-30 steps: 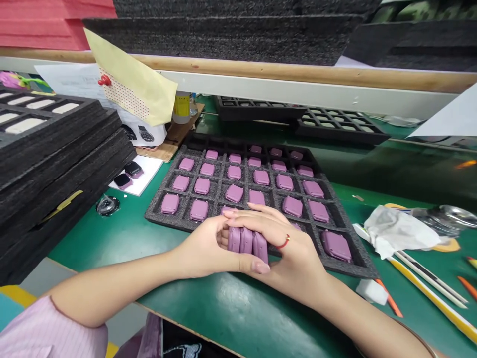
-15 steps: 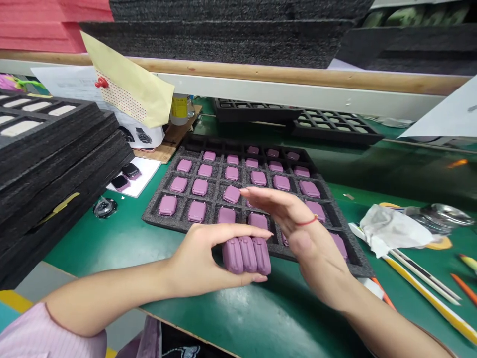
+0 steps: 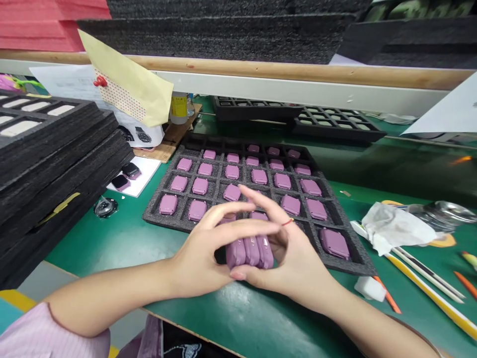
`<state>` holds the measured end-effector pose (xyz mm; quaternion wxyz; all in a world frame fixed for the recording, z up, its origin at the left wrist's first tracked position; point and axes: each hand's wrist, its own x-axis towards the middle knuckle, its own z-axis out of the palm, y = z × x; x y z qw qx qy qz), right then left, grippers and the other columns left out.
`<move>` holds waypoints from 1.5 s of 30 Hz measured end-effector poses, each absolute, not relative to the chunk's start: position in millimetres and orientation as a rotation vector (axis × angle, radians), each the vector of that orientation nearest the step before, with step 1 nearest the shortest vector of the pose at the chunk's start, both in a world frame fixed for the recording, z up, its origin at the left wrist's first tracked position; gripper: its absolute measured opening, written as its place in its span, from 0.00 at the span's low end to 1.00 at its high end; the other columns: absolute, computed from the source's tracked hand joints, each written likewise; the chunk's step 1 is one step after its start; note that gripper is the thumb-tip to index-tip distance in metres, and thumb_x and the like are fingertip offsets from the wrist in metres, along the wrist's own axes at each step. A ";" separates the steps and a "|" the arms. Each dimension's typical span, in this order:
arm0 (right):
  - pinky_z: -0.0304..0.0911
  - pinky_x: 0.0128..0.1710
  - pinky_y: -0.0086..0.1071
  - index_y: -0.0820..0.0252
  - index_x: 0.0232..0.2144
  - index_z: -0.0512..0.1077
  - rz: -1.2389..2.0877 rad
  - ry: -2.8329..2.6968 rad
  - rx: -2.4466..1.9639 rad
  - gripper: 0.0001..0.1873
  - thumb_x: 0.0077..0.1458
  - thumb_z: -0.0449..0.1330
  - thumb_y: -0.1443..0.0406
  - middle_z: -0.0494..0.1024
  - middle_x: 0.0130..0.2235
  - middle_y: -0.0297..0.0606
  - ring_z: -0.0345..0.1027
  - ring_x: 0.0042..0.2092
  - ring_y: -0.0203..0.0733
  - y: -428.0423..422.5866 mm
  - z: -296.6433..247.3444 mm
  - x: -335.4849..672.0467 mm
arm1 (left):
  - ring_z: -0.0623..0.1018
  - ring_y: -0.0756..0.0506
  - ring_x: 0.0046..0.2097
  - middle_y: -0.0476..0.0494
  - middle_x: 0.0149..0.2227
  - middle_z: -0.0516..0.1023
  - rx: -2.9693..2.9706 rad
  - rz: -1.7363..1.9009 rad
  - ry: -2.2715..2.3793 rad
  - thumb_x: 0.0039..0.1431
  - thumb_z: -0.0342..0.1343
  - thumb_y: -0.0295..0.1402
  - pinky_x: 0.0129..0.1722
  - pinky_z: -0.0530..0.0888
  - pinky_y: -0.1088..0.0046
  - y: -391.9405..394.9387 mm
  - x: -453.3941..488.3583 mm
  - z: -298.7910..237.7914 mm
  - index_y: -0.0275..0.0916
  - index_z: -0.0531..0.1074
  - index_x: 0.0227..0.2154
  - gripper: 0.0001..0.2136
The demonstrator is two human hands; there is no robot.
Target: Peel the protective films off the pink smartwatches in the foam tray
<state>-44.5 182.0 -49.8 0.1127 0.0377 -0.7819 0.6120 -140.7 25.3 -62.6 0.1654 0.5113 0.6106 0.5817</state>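
My left hand (image 3: 199, 253) and my right hand (image 3: 298, 258) meet around a row of three purple watch bodies (image 3: 249, 252), standing side by side just above the near edge of a black foam tray (image 3: 152, 215). Left fingers cross above the row, and the right thumb runs along its lower front edge. The right fingers rise apart over the tray. Several more purple watch bodies (image 3: 231, 192) lie singly in the tray's cells. A larger purple piece (image 3: 334, 243) fills a cell at the near right.
Stacked black foam trays (image 3: 55, 149) stand at left, beside two watches on white paper (image 3: 136, 180). More trays (image 3: 335, 125) sit at the back. Crumpled tissue (image 3: 395, 228), a white sponge (image 3: 368, 288) and long sticks (image 3: 428, 273) lie on the green mat (image 3: 223, 308) at right.
My right hand, lifted away from the row half a second ago, has come back around it. The left hand still holds the row, now a little farther up.
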 end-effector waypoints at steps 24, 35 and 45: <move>0.77 0.52 0.38 0.45 0.71 0.45 1.358 -2.317 0.355 0.55 0.52 0.71 0.67 0.74 0.61 0.42 0.75 0.56 0.48 192.3 -56.2 -47.0 | 0.82 0.40 0.48 0.38 0.44 0.83 0.679 1.539 1.293 0.45 0.73 0.32 0.52 0.77 0.61 31.7 -140.1 -49.9 0.35 0.77 0.45 0.23; 0.80 0.48 0.38 0.44 0.71 0.43 1.239 -2.374 0.398 0.54 0.53 0.69 0.70 0.77 0.57 0.39 0.75 0.56 0.49 194.0 -54.7 -48.5 | 0.81 0.46 0.38 0.42 0.36 0.81 0.661 1.620 1.225 0.57 0.65 0.44 0.43 0.77 0.69 31.4 -141.7 -57.7 0.34 0.73 0.40 0.17; 0.74 0.57 0.43 0.47 0.72 0.41 1.152 -2.405 0.477 0.52 0.57 0.67 0.67 0.75 0.59 0.42 0.73 0.58 0.51 191.5 -53.5 -46.4 | 0.81 0.44 0.39 0.44 0.35 0.80 0.727 1.584 1.312 0.56 0.65 0.44 0.46 0.78 0.63 31.8 -136.3 -54.4 0.36 0.73 0.37 0.16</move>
